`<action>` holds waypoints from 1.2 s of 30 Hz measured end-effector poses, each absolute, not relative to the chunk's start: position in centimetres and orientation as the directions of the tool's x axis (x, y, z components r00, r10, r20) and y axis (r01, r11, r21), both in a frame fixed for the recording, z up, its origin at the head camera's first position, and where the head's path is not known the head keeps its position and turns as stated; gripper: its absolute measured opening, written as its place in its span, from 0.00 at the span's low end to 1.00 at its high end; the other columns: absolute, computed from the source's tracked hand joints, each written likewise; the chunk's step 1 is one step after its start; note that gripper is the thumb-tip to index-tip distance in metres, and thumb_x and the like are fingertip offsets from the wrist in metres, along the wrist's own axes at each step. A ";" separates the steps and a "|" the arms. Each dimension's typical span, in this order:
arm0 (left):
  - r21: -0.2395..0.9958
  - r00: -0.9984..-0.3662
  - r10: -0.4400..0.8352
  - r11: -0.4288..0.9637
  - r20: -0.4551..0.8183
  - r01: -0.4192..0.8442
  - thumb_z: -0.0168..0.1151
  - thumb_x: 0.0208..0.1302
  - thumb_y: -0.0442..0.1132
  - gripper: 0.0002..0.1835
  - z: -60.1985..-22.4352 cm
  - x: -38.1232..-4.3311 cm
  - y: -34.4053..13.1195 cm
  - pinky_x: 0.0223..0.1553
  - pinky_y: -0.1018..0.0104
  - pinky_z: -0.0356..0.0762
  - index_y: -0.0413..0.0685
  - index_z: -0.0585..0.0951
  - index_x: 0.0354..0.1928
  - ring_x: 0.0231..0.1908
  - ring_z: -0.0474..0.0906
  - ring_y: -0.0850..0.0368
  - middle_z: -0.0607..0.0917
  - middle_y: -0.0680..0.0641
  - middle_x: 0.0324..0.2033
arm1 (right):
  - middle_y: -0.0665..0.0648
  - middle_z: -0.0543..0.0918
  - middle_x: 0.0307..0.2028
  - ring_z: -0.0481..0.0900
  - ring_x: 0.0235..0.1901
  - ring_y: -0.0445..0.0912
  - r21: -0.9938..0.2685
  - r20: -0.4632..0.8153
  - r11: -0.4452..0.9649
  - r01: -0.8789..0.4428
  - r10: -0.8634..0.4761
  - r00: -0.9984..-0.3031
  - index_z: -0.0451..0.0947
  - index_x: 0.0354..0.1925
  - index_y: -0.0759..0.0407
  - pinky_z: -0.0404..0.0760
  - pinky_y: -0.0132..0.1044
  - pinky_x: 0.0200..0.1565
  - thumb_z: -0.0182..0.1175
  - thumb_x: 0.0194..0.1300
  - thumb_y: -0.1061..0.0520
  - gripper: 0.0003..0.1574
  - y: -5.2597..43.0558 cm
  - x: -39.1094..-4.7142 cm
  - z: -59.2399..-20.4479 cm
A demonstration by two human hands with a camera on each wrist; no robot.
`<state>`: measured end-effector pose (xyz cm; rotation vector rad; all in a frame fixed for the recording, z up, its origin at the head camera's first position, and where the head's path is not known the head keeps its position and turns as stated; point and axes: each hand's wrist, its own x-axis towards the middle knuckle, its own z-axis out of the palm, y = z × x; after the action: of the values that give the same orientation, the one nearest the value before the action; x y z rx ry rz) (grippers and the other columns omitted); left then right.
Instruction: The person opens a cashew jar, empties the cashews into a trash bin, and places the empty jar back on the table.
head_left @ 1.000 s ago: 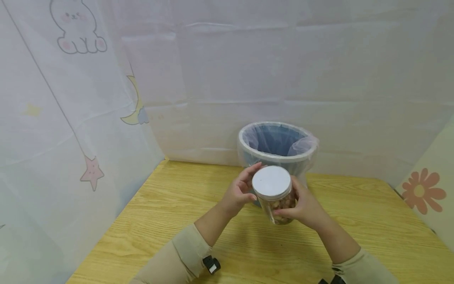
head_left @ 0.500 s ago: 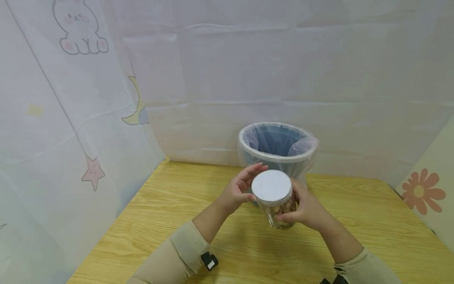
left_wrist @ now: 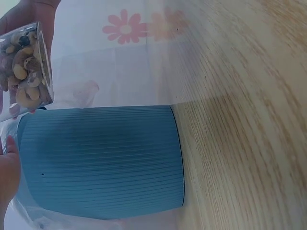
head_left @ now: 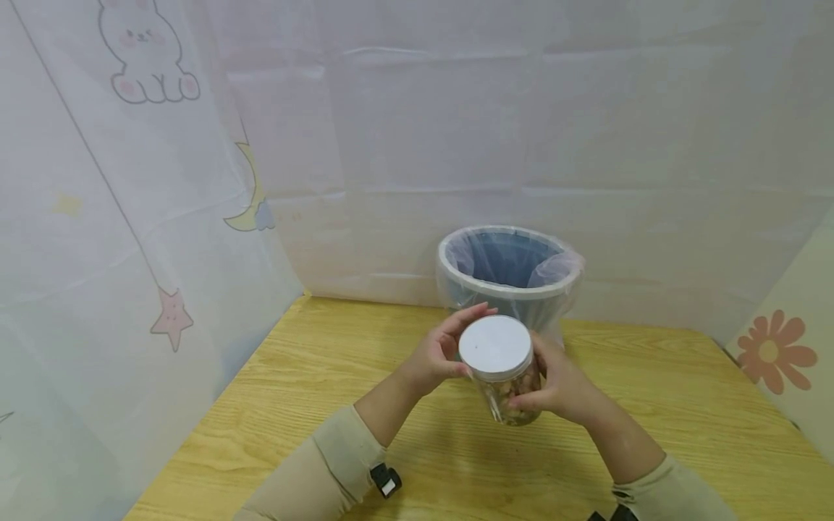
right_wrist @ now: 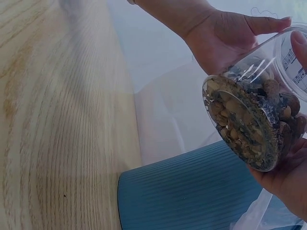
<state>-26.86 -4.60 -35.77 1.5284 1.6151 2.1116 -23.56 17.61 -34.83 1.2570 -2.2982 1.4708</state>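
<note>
A clear jar of what look like mixed nuts [head_left: 505,399], topped with a white lid [head_left: 496,346], is held tilted above the table in the head view. My right hand [head_left: 565,383] grips its right side, thumb across the front and the other fingers mostly hidden behind. Curved around the lid's left side is my left hand [head_left: 438,356], its thumb at the near rim and its fingertips behind the lid. The right wrist view shows the jar's underside [right_wrist: 237,125], with dark flakes and crumbs among the nuts. Curved, cashew-like pieces [left_wrist: 26,72] show in the left wrist view.
Behind the jar stands a blue bin with a white rim [head_left: 456,278] and a thin, clear liner [head_left: 557,269] folded over it. A wood-grain table [head_left: 287,405] lies beneath. Printed fabric [head_left: 404,130] hangs along the back and sides.
Both hands have lowered the jar slightly and drawn it nearer, moving it a little to the left. The bin stays in place.
</note>
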 end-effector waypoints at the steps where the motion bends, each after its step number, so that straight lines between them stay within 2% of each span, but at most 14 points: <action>1: 0.763 -0.502 0.577 -0.442 0.645 0.472 0.68 0.43 0.60 0.58 -35.8 -26.9 -4.6 0.62 0.59 0.58 0.31 0.51 0.67 0.63 0.60 0.54 0.56 0.31 0.65 | 0.53 0.72 0.52 0.70 0.51 0.40 -0.691 0.509 0.176 -0.701 -0.571 -0.645 0.57 0.64 0.62 0.71 0.31 0.50 0.75 0.34 0.66 0.59 17.6 -23.6 -34.8; 5: 0.766 -0.498 0.583 -0.448 0.641 0.462 0.69 0.43 0.59 0.58 -35.9 -26.9 -4.4 0.61 0.59 0.60 0.33 0.51 0.68 0.62 0.61 0.53 0.57 0.33 0.65 | 0.57 0.71 0.52 0.71 0.51 0.40 -0.698 0.499 0.176 -0.695 -0.576 -0.647 0.56 0.65 0.61 0.72 0.32 0.50 0.75 0.35 0.66 0.59 17.5 -23.6 -34.8; 12: 0.777 -0.501 0.594 -0.454 0.629 0.437 0.70 0.42 0.58 0.58 -35.8 -26.8 -4.2 0.59 0.61 0.63 0.34 0.51 0.68 0.61 0.63 0.54 0.58 0.34 0.65 | 0.57 0.71 0.53 0.71 0.51 0.40 -0.698 0.490 0.185 -0.692 -0.581 -0.650 0.56 0.65 0.59 0.73 0.33 0.49 0.75 0.37 0.65 0.59 17.4 -23.6 -34.9; 17: 0.785 -0.505 0.601 -0.461 0.620 0.414 0.70 0.42 0.58 0.58 -35.8 -26.7 -4.1 0.58 0.62 0.64 0.35 0.51 0.68 0.60 0.63 0.54 0.59 0.38 0.65 | 0.60 0.70 0.53 0.70 0.51 0.39 -0.702 0.472 0.212 -0.680 -0.577 -0.667 0.55 0.66 0.60 0.73 0.34 0.49 0.74 0.39 0.64 0.58 17.4 -23.5 -34.9; 25: 0.795 -0.540 0.583 -0.466 0.607 0.389 0.72 0.40 0.56 0.57 -35.9 -26.7 -3.9 0.56 0.65 0.66 0.37 0.53 0.68 0.57 0.66 0.55 0.66 0.43 0.62 | 0.56 0.71 0.53 0.70 0.50 0.40 -0.668 0.490 0.282 -0.689 -0.529 -0.693 0.59 0.63 0.58 0.74 0.36 0.48 0.76 0.37 0.61 0.56 17.2 -23.5 -34.9; 36: 0.777 -0.568 0.533 -0.481 0.627 0.407 0.72 0.39 0.57 0.56 -36.0 -26.4 -3.5 0.54 0.66 0.67 0.36 0.54 0.67 0.55 0.67 0.55 0.68 0.48 0.60 | 0.54 0.71 0.53 0.70 0.50 0.40 -0.675 0.483 0.304 -0.672 -0.507 -0.714 0.58 0.64 0.56 0.74 0.38 0.47 0.76 0.37 0.61 0.57 17.2 -23.4 -34.9</action>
<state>-26.35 -3.49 -35.99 1.4147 1.5525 2.2184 -23.41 17.15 -34.88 1.0928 -2.3868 1.3734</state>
